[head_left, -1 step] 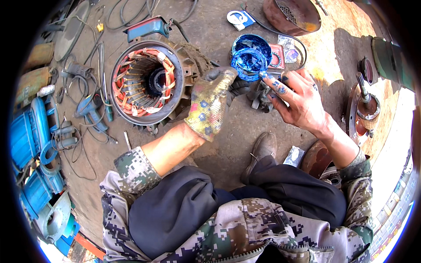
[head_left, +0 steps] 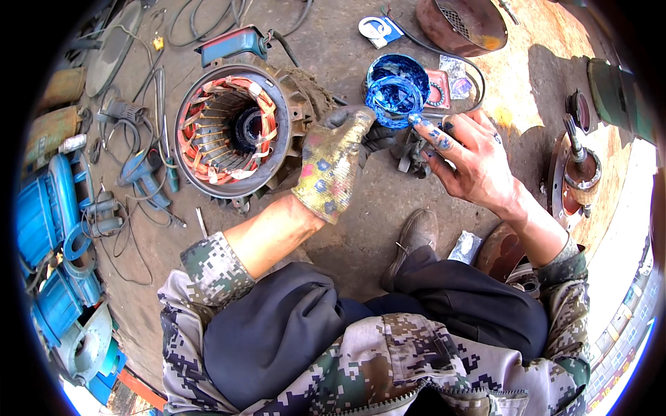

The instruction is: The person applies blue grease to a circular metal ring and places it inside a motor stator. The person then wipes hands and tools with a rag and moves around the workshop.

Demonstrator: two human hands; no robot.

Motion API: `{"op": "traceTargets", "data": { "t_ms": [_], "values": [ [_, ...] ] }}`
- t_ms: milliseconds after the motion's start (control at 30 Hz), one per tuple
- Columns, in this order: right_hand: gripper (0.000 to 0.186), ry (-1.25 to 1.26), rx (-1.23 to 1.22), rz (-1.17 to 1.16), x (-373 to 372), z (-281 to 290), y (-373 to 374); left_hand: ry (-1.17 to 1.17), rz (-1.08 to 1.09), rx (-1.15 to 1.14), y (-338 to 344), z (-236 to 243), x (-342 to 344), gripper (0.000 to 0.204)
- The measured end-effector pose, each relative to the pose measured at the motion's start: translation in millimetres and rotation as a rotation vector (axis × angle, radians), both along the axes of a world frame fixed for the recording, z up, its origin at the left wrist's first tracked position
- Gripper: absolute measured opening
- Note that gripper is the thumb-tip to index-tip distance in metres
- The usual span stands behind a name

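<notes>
A ring-shaped bearing [head_left: 393, 104], thickly coated in blue grease, is held up in front of an open round tin [head_left: 397, 66] smeared inside with the same grease. My left hand [head_left: 333, 163], in a stained patterned glove with dark fingers, is closed on the bearing's near edge. My bare right hand [head_left: 479, 152] has blue grease on its fingers, which are apart. Its index fingertip touches the lower right edge of the bearing. A crumpled dark cloth or glove [head_left: 414, 154] shows between my hands. To the left stands a motor stator [head_left: 229, 139] with orange-red windings.
Behind the tin lie a red box [head_left: 437, 82] and a blue-and-white packet [head_left: 380, 31]. A rusty round cover [head_left: 461, 28] is at the far right, a rotor part with shaft [head_left: 579, 170] at the right. Power tools [head_left: 144, 177], cables and blue motor housings [head_left: 52, 208] crowd the left.
</notes>
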State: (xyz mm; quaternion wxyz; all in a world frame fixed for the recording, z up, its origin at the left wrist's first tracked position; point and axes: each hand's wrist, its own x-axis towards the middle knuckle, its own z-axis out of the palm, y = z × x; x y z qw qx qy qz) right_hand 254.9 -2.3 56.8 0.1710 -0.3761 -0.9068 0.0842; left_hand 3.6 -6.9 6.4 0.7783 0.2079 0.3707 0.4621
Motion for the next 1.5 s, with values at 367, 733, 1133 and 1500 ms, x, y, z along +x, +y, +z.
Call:
{"op": "traceTargets", "data": {
  "t_ms": [367,733,1133,1500],
  "values": [
    [0.061,-0.086,0.085,0.066,7,29,19,0.329,-0.032,0.110,2,5,2,0.019],
    [0.051,-0.127,0.140,0.090,34,6,21,0.059,-0.013,-0.022,3,14,-1,0.023],
    [0.062,-0.292,0.019,-0.027,36,-8,20,0.078,-0.102,-0.003,1,23,-5,0.024],
    [0.061,-0.322,-0.261,-0.135,36,-5,16,0.818,-0.020,0.377,-12,129,-100,0.017]
  ]
}}
